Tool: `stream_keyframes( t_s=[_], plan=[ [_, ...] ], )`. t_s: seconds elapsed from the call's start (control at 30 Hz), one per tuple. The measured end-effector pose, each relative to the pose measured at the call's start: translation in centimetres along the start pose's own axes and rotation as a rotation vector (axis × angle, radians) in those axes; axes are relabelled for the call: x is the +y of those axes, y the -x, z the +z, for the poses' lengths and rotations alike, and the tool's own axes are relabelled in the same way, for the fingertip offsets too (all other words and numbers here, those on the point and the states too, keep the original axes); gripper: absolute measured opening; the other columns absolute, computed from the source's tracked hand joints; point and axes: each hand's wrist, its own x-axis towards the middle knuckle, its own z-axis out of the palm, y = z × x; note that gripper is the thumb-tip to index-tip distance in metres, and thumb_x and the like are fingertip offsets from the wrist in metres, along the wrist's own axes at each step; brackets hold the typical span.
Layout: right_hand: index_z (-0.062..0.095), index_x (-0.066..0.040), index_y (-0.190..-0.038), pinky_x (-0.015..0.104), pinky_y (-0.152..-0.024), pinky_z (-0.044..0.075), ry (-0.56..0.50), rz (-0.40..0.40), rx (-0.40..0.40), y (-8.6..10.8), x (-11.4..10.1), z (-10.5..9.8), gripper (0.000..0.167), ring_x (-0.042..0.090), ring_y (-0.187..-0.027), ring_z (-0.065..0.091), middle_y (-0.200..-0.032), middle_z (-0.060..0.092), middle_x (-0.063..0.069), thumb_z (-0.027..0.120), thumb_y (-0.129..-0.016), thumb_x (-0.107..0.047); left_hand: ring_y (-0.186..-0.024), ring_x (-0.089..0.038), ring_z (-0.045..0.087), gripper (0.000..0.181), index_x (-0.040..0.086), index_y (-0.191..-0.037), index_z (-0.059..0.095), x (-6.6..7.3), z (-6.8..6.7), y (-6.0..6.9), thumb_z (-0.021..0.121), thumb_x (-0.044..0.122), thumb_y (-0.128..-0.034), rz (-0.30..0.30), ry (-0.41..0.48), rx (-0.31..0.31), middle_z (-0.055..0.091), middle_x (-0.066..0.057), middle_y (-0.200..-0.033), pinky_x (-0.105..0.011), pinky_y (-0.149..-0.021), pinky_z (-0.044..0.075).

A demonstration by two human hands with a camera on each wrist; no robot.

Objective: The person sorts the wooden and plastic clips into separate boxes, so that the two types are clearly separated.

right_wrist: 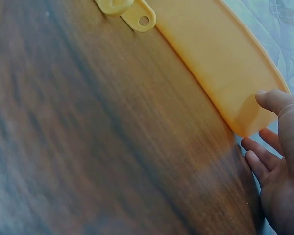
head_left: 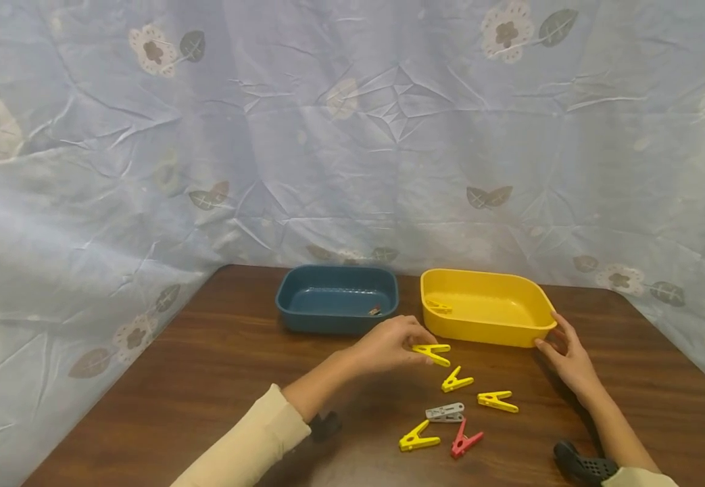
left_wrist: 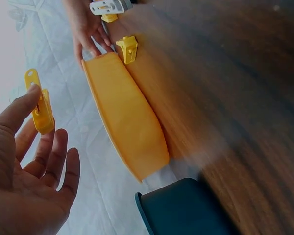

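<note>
In the head view my left hand pinches a yellow clothespin above the table, just in front of the two tubs. The left wrist view shows this clothespin between thumb and fingertips. My right hand holds the near right corner of the yellow tub, thumb against its front wall and fingers round the side. One yellow clothespin lies inside that tub. Loose on the table are yellow clothespins, a grey clothespin and a red clothespin.
A dark blue tub stands left of the yellow one, with a small reddish object inside, too small to identify. Both tubs are near the back edge of the brown wooden table. A patterned curtain hangs behind.
</note>
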Motion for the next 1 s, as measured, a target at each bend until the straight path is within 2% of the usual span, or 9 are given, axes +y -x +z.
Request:
stream_keyframes(
  t_s=[0.13, 0.2, 0.23, 0.33, 0.43, 0.67, 0.87, 0.97, 1.0],
  plan=[
    [0.004, -0.012, -0.148, 0.024, -0.078, 0.045, -0.011, 0.011, 0.003, 0.1, 0.3, 0.4, 0.071, 0.058, -0.116, 0.028, -0.137, 0.017, 0.039, 0.051, -0.095, -0.024, -0.080, -0.006, 0.052, 0.030, 0.012, -0.109, 0.068, -0.1, 0.0, -0.4, 0.071, 0.024, -0.0821, -0.022, -0.017, -0.003, 0.055, 0.006, -0.091, -0.013, -0.068, 0.041],
    [0.004, -0.012, -0.148, 0.034, -0.081, 0.045, -0.006, 0.019, -0.001, 0.2, 0.3, 0.5, 0.071, 0.057, -0.117, 0.028, -0.137, 0.017, 0.039, 0.051, -0.095, -0.024, -0.080, -0.006, 0.051, 0.030, 0.012, -0.109, 0.067, -0.3, 0.1, -0.7, 0.070, 0.025, -0.0825, -0.032, -0.034, -0.006, 0.055, 0.006, -0.091, -0.014, -0.068, 0.041],
    [0.004, -0.012, -0.148, 0.034, -0.081, 0.045, -0.006, 0.019, -0.001, 0.2, 0.3, 0.5, 0.071, 0.057, -0.117, 0.028, -0.137, 0.017, 0.039, 0.051, -0.095, -0.024, -0.080, -0.006, 0.051, 0.030, 0.012, -0.110, 0.067, -0.3, 0.1, -0.8, 0.070, 0.026, -0.0826, -0.037, -0.040, -0.007, 0.055, 0.006, -0.091, -0.014, -0.068, 0.041],
    [0.004, -0.012, -0.148, 0.017, -0.074, 0.043, -0.034, 0.020, 0.000, 0.2, 0.3, 0.5, 0.072, 0.058, -0.117, 0.028, -0.137, 0.017, 0.040, 0.052, -0.095, -0.022, -0.081, -0.007, 0.051, 0.031, 0.013, -0.110, 0.067, -0.5, 0.1, -1.5, 0.070, 0.027, -0.0830, -0.047, -0.054, -0.004, 0.055, 0.006, -0.093, -0.014, -0.068, 0.041],
    [0.003, -0.010, -0.148, 0.008, -0.068, 0.038, -0.059, 0.012, -0.007, 0.2, 0.1, 0.3, 0.073, 0.059, -0.116, 0.027, -0.137, 0.015, 0.041, 0.051, -0.095, -0.023, -0.080, -0.006, 0.050, 0.030, 0.013, -0.110, 0.068, -0.7, 0.0, -2.2, 0.069, 0.027, -0.0833, -0.047, -0.067, 0.017, 0.056, 0.005, -0.096, -0.015, -0.067, 0.041],
    [0.002, -0.008, -0.147, 0.007, -0.067, 0.037, -0.047, 0.027, -0.012, 0.1, -0.1, 0.0, 0.073, 0.060, -0.116, 0.027, -0.137, 0.014, 0.042, 0.052, -0.095, -0.023, -0.084, -0.007, 0.048, 0.033, 0.013, -0.112, 0.067, -0.9, 0.3, -3.7, 0.068, 0.030, -0.0839, -0.045, -0.166, 0.042, 0.057, 0.004, -0.099, -0.017, -0.068, 0.039],
    [0.003, -0.009, -0.147, 0.006, -0.067, 0.036, -0.036, 0.024, -0.007, 0.1, -0.1, -0.1, 0.073, 0.060, -0.116, 0.027, -0.137, 0.015, 0.041, 0.052, -0.095, -0.023, -0.086, -0.009, 0.048, 0.034, 0.014, -0.113, 0.067, -1.3, 0.7, -4.8, 0.068, 0.030, -0.0841, -0.079, -0.209, 0.058, 0.058, 0.002, -0.101, -0.018, -0.068, 0.039],
    [0.004, -0.009, -0.147, 0.014, -0.072, 0.041, -0.014, 0.023, -0.003, 0.2, -0.2, -0.1, 0.073, 0.058, -0.116, 0.028, -0.137, 0.016, 0.040, 0.052, -0.095, -0.024, -0.085, -0.008, 0.048, 0.034, 0.015, -0.113, 0.067, -1.7, 0.8, -5.4, 0.067, 0.032, -0.0843, -0.089, -0.250, 0.067, 0.057, 0.002, -0.101, -0.017, -0.067, 0.039],
    [0.004, -0.009, -0.147, 0.021, -0.076, 0.044, -0.007, 0.023, -0.001, 0.2, -0.2, 0.0, 0.073, 0.058, -0.116, 0.029, -0.137, 0.017, 0.040, 0.052, -0.095, -0.024, -0.084, -0.009, 0.048, 0.034, 0.015, -0.113, 0.067, -1.9, 0.9, -5.6, 0.067, 0.033, -0.0846, -0.091, -0.263, 0.067, 0.057, 0.002, -0.100, -0.017, -0.067, 0.039]
  ],
)
